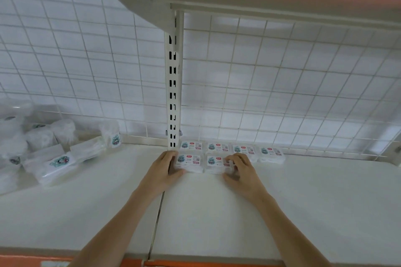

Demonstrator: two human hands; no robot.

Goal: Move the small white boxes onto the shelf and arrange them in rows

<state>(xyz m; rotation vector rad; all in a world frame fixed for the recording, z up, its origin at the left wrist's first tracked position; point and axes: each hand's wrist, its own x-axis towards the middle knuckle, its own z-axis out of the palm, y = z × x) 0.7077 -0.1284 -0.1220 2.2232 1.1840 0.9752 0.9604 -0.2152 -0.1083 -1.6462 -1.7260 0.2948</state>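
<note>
Shelf: smooth matt off-white. Back grid: white coated wire. Boxes: glossy clear plastic, paper labels. Packs: crinkly film wrap.

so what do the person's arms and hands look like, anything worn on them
Both hands are bare: the left hand and right hand show no gloves, and no rings are visible. The forearms are uncovered as far as the frame shows them, with no sleeves, watch or bracelet in view.
</note>
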